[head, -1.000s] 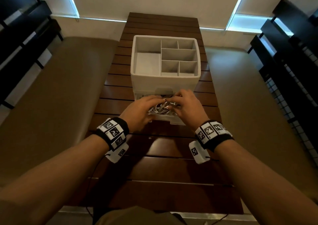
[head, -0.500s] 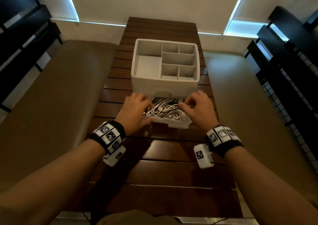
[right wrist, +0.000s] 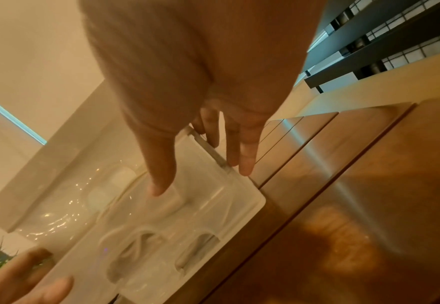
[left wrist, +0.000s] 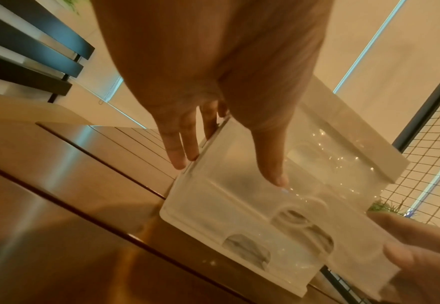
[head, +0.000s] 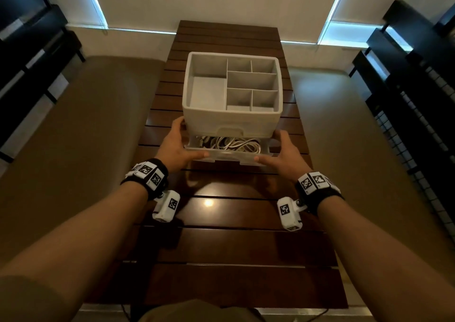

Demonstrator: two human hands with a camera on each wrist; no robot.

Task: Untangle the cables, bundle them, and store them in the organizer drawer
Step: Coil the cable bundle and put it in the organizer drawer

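A white organizer (head: 231,122) with several empty top compartments stands on the wooden table (head: 236,223). Its clear drawer (head: 229,158) sticks partly out at the front. Coiled white cables (head: 236,145) lie inside it. My left hand (head: 182,140) flanks the drawer's left end, thumb (left wrist: 270,164) flat on the front face, fingers (left wrist: 182,148) straight along the side. My right hand (head: 278,149) mirrors this at the right end, thumb (right wrist: 161,174) on the front and fingers (right wrist: 244,156) along the side. Neither hand holds a cable.
Tan benches (head: 73,137) run along both long sides of the slatted table. Dark shelving (head: 418,87) stands at the far left and right. The table's near half (head: 234,272) carries only my forearms' shadows.
Both hands left the cables in the drawer and moved apart to the drawer's two ends. The drawer now sticks out less from the organizer than before.
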